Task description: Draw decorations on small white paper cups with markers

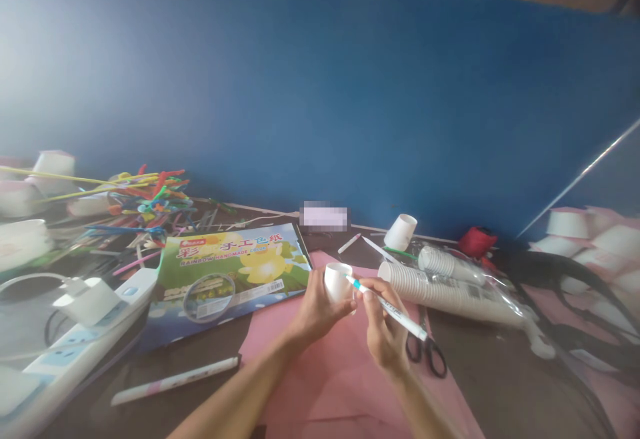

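Observation:
Near the middle of the head view, my left hand (317,302) is wrapped round a small white paper cup (337,280), which stands with its opening upward. My right hand (385,325) grips a white marker (403,317) with a teal band near its tip. The marker's tip is at the right side of the cup's rim; whether it touches cannot be made out. Both hands are above a sheet of pink paper (320,372). Black scissor handles (436,357) lie just right of my right hand, partly hidden by it.
A colour paper pack (235,259) with a tape roll (209,297) lies left, beside a power strip (75,352) and colourful pipe cleaners (150,199). Another marker (175,381) lies in front. Stacked cups in plastic (450,295) and a single cup (401,231) are at right.

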The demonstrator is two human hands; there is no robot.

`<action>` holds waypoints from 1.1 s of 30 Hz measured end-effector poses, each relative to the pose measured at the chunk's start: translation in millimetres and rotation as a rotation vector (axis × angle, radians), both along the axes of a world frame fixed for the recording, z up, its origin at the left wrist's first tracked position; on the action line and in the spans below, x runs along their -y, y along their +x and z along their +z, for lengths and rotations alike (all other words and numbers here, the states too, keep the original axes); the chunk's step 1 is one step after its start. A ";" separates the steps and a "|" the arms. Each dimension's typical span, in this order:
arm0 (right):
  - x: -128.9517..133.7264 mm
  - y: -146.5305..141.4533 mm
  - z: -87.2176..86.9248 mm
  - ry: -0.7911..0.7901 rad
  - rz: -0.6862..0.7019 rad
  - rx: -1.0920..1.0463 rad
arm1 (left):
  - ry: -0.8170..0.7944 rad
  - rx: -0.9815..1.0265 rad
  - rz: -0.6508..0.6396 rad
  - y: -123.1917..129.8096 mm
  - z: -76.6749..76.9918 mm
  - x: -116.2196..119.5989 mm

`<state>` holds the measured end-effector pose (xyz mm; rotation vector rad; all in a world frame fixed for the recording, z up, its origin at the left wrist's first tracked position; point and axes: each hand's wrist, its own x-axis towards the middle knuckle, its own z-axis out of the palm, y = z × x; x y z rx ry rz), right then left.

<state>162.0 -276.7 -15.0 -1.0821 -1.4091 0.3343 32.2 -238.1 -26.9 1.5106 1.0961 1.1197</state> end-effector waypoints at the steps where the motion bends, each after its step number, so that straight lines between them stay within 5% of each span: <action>1: -0.1 -0.1 -0.1 0.000 0.003 -0.004 | -0.006 0.000 0.003 -0.1 -0.7 -0.2; 33: -0.4 0.4 4.8 0.028 0.021 0.019 | 0.069 -0.033 0.019 -0.8 -5.7 -5.1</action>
